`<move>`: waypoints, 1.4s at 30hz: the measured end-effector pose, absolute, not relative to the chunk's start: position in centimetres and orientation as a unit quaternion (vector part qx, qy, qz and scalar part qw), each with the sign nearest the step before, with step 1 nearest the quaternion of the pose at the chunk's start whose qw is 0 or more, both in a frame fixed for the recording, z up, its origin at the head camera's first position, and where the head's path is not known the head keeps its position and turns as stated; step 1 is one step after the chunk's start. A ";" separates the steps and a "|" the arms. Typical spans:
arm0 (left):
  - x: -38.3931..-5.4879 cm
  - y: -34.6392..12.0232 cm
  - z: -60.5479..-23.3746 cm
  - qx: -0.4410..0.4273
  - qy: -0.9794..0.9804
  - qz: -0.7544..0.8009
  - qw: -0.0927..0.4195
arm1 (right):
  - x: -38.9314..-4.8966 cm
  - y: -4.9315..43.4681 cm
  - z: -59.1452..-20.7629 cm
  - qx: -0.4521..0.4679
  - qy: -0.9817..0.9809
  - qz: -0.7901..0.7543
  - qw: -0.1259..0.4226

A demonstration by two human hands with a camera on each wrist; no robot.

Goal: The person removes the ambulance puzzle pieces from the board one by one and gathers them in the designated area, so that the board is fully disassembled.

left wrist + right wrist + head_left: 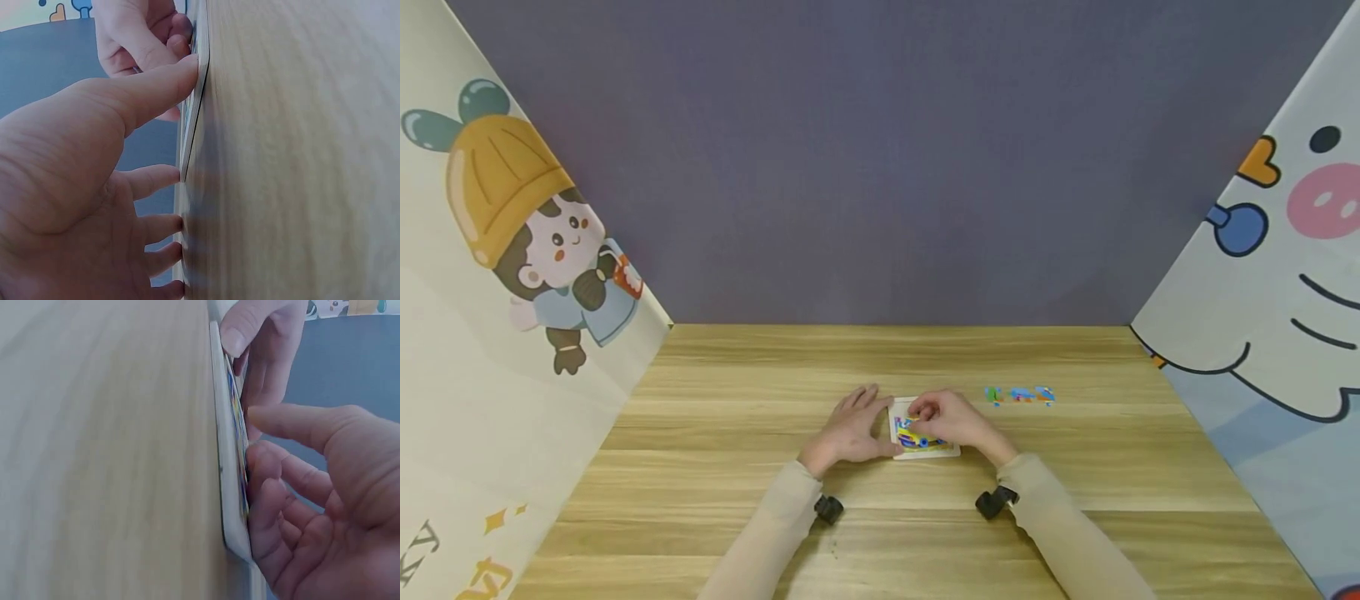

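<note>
A small jigsaw puzzle with a white frame (951, 452) lies flat on the wooden table, its yellow and blue picture partly covered by my right hand. My left hand (854, 429) rests at the frame's left side, thumb and fingers spread; in the left wrist view the thumb (169, 78) touches the frame's edge. My right hand (951, 418) is over the picture. In the right wrist view its index finger (265, 465) is curled down at the puzzle (240, 440), with the thumb tip close by. I cannot tell whether a piece is between them.
Several loose puzzle pieces (1021, 394), green, blue and orange, lie in a row on the table to the right, beyond my right hand. A dark grey panel (895, 167) rises at the table's back edge. Cartoon-printed walls flank both sides.
</note>
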State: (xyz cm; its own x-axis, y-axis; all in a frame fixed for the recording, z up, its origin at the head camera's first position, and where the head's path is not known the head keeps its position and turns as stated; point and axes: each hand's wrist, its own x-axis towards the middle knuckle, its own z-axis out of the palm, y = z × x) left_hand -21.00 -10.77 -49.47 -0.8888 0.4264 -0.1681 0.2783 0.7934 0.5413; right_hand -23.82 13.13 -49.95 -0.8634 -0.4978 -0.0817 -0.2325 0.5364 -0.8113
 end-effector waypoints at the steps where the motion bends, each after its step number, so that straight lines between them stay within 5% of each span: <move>1: -21.0 -10.8 -49.4 0.189 0.936 0.260 0.143 | -23.8 13.0 -50.0 -0.208 0.865 -0.429 0.155; 42: -21.3 -10.1 -49.4 0.170 0.944 0.254 0.123 | -23.7 13.1 -50.7 -0.225 0.858 -0.447 0.117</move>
State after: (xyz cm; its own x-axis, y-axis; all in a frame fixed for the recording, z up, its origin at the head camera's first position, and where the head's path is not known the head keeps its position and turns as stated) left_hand -21.33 -10.09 -49.36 -0.9119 0.3839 -0.1450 0.2594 0.8131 0.5211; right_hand -23.73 13.05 -50.71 -0.8718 -0.4898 0.0002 -0.2805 0.4989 -0.8200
